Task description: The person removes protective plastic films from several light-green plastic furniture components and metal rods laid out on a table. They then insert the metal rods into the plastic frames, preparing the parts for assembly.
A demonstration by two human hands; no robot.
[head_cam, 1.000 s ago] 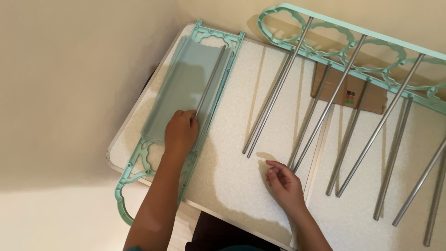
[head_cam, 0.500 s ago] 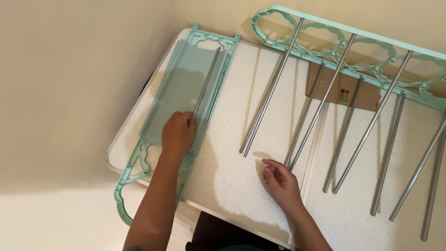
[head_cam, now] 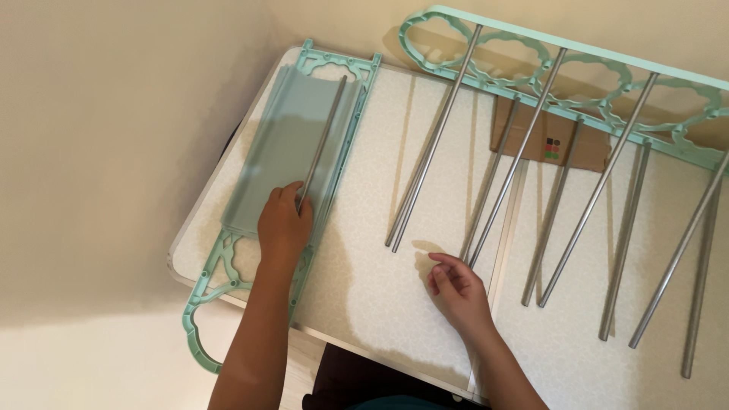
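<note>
Head view: left hand (head_cam: 282, 226) lies palm-down on the stack of pale green panels (head_cam: 292, 137), fingertips pinching the near end of a metal rod (head_cam: 322, 141) that runs away from the grip. Advisable: keep the rod flat and parallel to the mint frame (head_cam: 343, 156) alongside. Right hand (head_cam: 456, 288) rests on the tabletop (head_cam: 364, 288), loosely curled, empty, rods just beyond.

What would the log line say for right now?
left hand: resting on green panels, touching metal rod | right hand: empty, hovering over white table | other rods: in green frame
</note>
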